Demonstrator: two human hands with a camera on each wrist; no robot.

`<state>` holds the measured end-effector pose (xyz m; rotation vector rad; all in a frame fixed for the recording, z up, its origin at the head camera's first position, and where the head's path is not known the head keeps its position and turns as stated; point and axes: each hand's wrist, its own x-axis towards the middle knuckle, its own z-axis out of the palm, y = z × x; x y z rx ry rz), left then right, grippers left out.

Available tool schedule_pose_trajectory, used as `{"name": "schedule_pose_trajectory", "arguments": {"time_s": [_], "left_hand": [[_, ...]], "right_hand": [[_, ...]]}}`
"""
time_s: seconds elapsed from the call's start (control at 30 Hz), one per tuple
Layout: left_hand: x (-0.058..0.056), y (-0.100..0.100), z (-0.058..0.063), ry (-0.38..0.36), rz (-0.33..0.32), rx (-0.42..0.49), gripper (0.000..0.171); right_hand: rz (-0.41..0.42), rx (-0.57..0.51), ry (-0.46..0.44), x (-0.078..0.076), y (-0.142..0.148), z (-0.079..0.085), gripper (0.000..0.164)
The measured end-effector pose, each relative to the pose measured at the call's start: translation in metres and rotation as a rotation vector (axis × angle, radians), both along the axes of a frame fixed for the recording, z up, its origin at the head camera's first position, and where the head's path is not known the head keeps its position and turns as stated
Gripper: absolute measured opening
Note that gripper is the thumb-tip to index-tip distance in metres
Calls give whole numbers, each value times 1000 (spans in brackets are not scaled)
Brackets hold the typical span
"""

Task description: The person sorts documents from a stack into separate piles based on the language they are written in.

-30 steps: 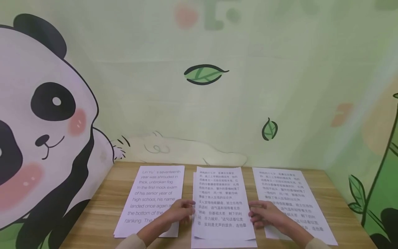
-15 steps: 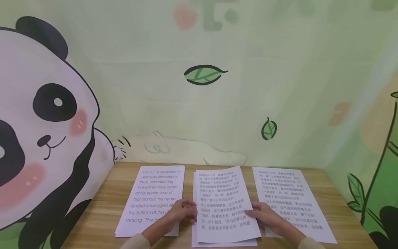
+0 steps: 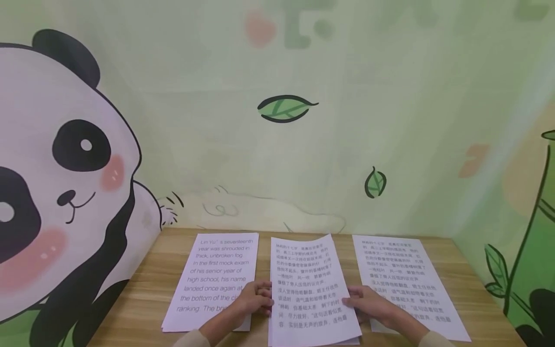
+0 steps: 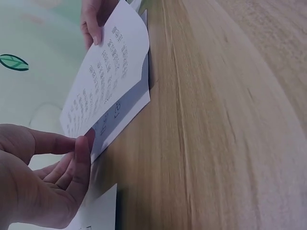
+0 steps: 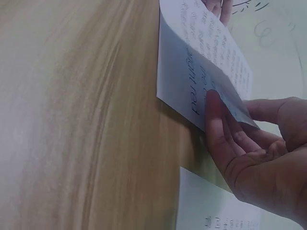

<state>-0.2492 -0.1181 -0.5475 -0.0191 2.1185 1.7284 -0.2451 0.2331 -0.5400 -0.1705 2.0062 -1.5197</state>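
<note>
A white sheet printed with Chinese text [image 3: 305, 284] is raised over the middle pile, its top edge curving upward. At its left edge my left hand [image 3: 253, 300] pinches the paper between thumb and fingers; the pinch shows close up in the left wrist view. My right hand [image 3: 372, 304] grips the opposite edge, thumb on top and fingers beneath. In the right wrist view, a lower sheet with large English words [image 5: 175, 72] lies under the raised one, a gap showing between them. The head view hides most of that lower sheet.
To the left lies a small stack of English-text pages [image 3: 212, 274], partly covered by the left forearm. A Chinese-text page [image 3: 399, 265] lies at the right, under the right forearm. The wooden table [image 3: 138, 294] ends at a panda-printed backdrop [image 3: 217, 144].
My right hand has taken hold of the top middle sheet's right edge. The sheet has lifted and turned slightly on the pile, then moved a little left. The side pages stay put.
</note>
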Motion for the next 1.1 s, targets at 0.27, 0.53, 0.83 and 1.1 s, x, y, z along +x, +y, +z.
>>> {"name": "schedule_pose_trajectory", "arguments": {"time_s": [0.27,0.53,0.83,1.1], "left_hand": [[4,2,8,58,2,-59,60],[6,8,9,66,53,-51,60],[3,23,2,140,49,-27,60],[-3,44,3,170,43,-60,58]], "right_hand": [[-58,39,53,2,4,12,68],[-120,51,57,0,15,15,66],[-212,100,60,2,28,16,66],[-326,186,49,5,44,19,62]]}}
